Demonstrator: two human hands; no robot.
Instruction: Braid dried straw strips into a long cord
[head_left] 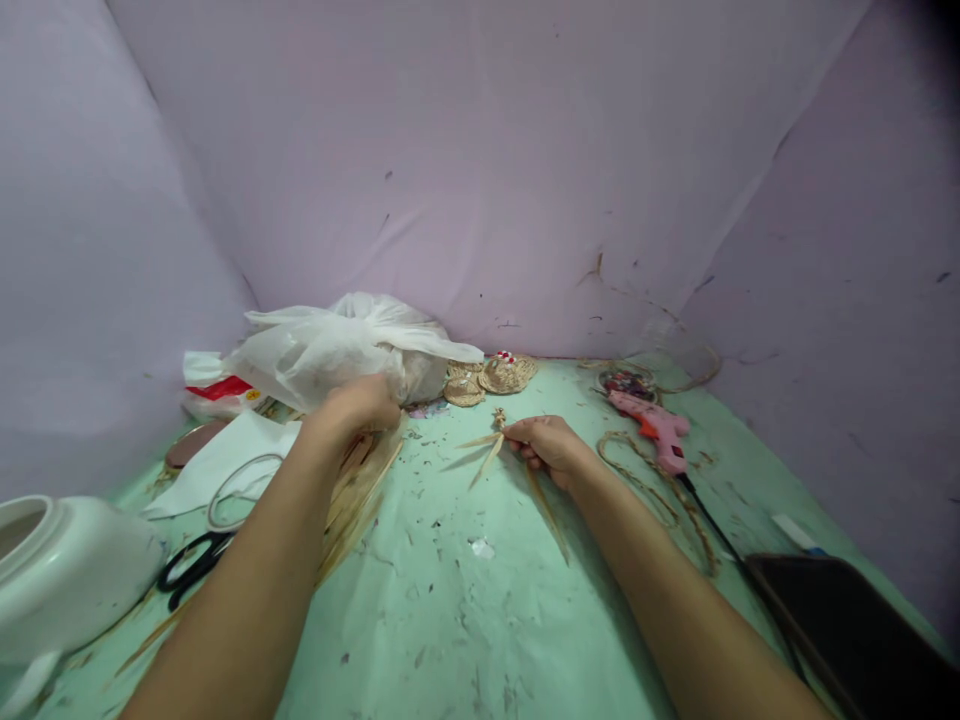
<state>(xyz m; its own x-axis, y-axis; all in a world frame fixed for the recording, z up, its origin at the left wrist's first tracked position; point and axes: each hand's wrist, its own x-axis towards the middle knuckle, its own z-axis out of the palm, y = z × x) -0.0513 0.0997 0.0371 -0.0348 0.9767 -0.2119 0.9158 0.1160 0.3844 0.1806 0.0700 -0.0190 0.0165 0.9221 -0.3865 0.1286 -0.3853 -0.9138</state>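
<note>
My right hand [547,445] is closed in a pinch on a small piece of dried leaf strips [495,443]. The piece has a knotted or braided top, and loose ends fan out to the left; a longer strip trails below the hand. My left hand [367,405] is curled, its fingertips partly hidden, at the far end of a pile of dried leaf strips [360,500]. Whether it grips a strip there is hidden. Just behind it lies a tied white plastic bag [352,340]. Small woven straw hats [514,375] sit beyond my hands, against the back wall.
On the right are a pink glue gun [660,430] with a black cord, a braided cord [637,470], a container of small bits [630,383] and a dark flat device [847,630]. At left are black-handled scissors [195,565], a white jar [82,570] and white paper [232,460].
</note>
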